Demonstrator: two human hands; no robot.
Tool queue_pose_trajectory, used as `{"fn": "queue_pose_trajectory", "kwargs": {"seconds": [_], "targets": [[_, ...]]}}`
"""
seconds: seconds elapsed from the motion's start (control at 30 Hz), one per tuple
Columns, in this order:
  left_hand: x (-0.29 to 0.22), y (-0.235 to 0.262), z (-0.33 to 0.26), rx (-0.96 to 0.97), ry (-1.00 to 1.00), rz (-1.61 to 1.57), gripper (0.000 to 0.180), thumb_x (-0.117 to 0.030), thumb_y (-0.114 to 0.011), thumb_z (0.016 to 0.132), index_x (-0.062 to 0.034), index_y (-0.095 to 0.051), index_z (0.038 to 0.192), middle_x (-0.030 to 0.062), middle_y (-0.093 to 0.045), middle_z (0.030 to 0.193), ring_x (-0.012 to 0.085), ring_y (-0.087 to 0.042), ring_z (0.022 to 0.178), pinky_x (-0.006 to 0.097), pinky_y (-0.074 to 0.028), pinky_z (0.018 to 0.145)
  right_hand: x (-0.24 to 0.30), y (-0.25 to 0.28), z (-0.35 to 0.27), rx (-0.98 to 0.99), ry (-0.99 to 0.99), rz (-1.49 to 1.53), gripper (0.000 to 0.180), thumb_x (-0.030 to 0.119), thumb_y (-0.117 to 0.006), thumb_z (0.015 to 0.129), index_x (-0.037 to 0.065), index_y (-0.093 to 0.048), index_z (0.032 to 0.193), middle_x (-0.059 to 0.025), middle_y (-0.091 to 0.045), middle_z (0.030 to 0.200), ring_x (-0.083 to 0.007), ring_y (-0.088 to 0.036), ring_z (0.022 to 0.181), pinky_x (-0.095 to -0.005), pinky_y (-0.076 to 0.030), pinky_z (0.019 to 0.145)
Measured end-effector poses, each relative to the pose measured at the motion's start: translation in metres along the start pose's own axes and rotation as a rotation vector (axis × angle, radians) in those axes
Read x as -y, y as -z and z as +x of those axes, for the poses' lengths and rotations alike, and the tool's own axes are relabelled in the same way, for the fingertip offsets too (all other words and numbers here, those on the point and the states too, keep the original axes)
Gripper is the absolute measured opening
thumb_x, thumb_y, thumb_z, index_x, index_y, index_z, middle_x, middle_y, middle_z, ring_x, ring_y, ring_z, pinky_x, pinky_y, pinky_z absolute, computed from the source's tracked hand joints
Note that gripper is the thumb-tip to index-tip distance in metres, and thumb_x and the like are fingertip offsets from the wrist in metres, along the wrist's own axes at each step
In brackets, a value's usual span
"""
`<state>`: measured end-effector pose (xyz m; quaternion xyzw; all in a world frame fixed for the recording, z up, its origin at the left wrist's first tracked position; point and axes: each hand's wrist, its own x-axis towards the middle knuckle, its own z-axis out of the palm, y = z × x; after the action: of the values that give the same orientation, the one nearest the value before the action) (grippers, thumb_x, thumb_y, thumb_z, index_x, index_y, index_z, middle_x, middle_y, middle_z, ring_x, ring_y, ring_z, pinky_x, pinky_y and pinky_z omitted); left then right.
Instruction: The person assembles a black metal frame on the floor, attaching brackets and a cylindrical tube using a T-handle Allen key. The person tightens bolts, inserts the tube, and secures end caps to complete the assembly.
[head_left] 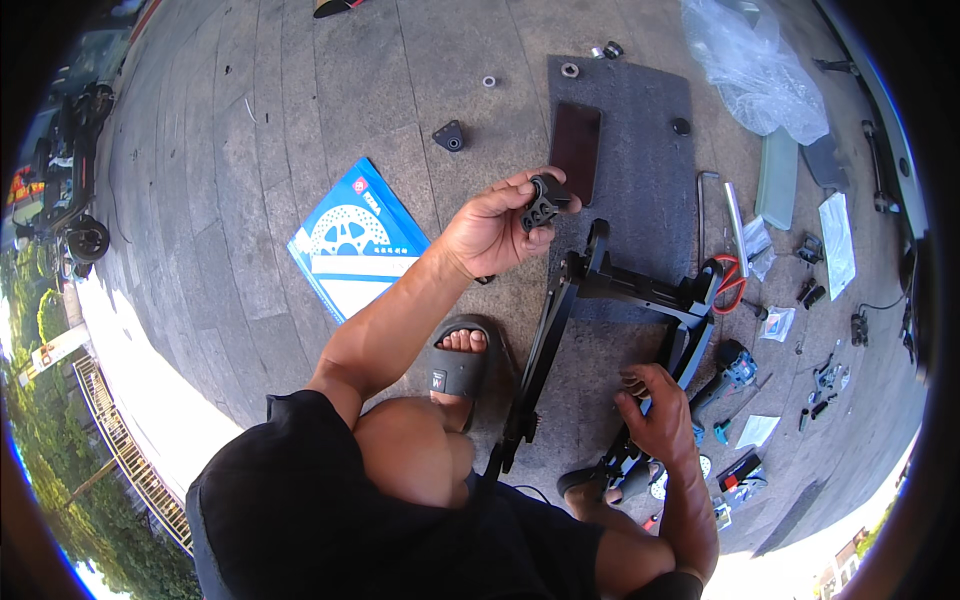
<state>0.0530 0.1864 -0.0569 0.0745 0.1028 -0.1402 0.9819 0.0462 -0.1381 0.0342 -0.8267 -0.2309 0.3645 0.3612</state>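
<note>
My left hand is raised over the paving, its fingers closed around a small black metal block with round holes. Below and to the right stands a black metal frame with two long arms and a crossbar. My right hand is beside the frame's right arm, fingers curled inward. Something small may be pinched at its fingertips, but I cannot make it out. A black triangular bracket lies on the ground beyond my left hand.
A grey mat holds a dark flat phone-like slab. To the left lies a blue-and-white packet. On the right are a cordless drill, a hex key, a red ring-shaped part and clear plastic wrap.
</note>
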Motion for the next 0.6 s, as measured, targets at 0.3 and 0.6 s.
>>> {"fn": "queue_pose_trajectory", "kwargs": {"seconds": [0.3, 0.6], "targets": [[-0.002, 0.009, -0.006, -0.026, 0.025, -0.023, 0.044, -0.019, -0.062, 0.091, -0.0063, -0.047, 0.130, 0.0240, -0.058, 0.122, 0.0218, -0.064, 0.073, 0.030, -0.049, 0.062, 0.000, 0.000, -0.002, -0.011, 0.033, -0.013, 0.029, 0.002, -0.071, 0.077, -0.001, -0.059, 0.103, -0.0163, -0.061, 0.090, -0.0292, -0.065, 0.080, -0.0349, -0.054, 0.068], [-0.024, 0.081, -0.009, -0.795, -0.419, 2.031, 0.033, -0.009, -0.062, 0.083, -0.0131, -0.063, 0.116, 0.0171, -0.063, 0.105, 0.0361, -0.063, 0.095, 0.040, -0.053, 0.083, -0.004, 0.001, -0.004, -0.011, 0.026, -0.030, 0.028, 0.004, -0.071, 0.077, 0.000, -0.059, 0.102, -0.0163, -0.061, 0.089, -0.0307, -0.065, 0.079, -0.0355, -0.053, 0.067]]}}
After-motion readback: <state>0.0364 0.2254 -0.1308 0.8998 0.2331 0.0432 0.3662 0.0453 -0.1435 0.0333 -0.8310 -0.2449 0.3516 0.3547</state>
